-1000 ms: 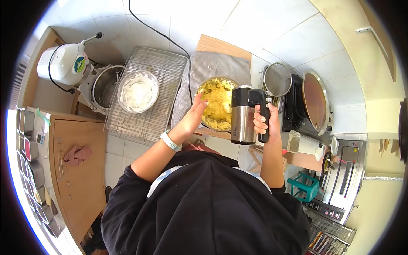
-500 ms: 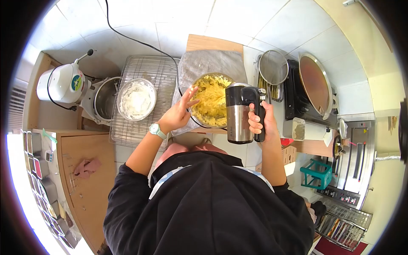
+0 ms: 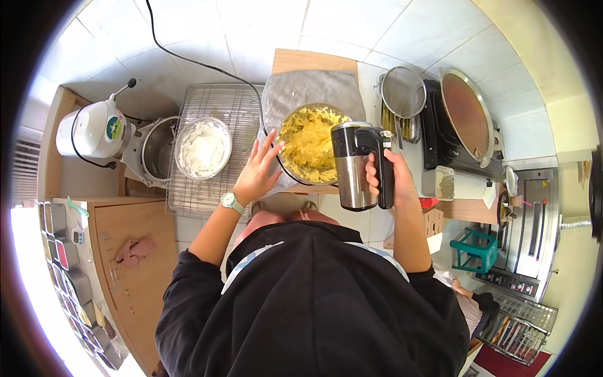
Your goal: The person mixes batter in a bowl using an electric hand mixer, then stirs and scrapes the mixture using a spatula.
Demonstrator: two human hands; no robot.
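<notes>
My right hand [image 3: 397, 179] grips the black handle of a hand mixer [image 3: 357, 169] with a steel-coloured body. The mixer is over the right side of a metal bowl [image 3: 290, 174], and its beaters are hidden. Inside the bowl lies a lumpy yellow mixture [image 3: 309, 141]. My left hand [image 3: 256, 173] is open beside the bowl's left edge, fingers spread, holding nothing; whether a fingertip touches the rim I cannot tell. Under the bowl is a grey cloth [image 3: 312, 88]. A black cord [image 3: 207, 63] runs down past the bowl's left side.
On the left, a wire rack [image 3: 242, 107] carries a bowl of white stuff [image 3: 203, 147], and a white stand mixer [image 3: 94, 131] is beyond it. To the right are a sieve [image 3: 404, 92] and a wide pan of brown liquid [image 3: 466, 113]. Another person's arm [image 3: 463, 289] shows at lower right.
My left hand has shifted a little left and down, away from over the bowl's rim, with its fingers spread wider. The right hand keeps its grip on the mixer. The other person's arm shows more.
</notes>
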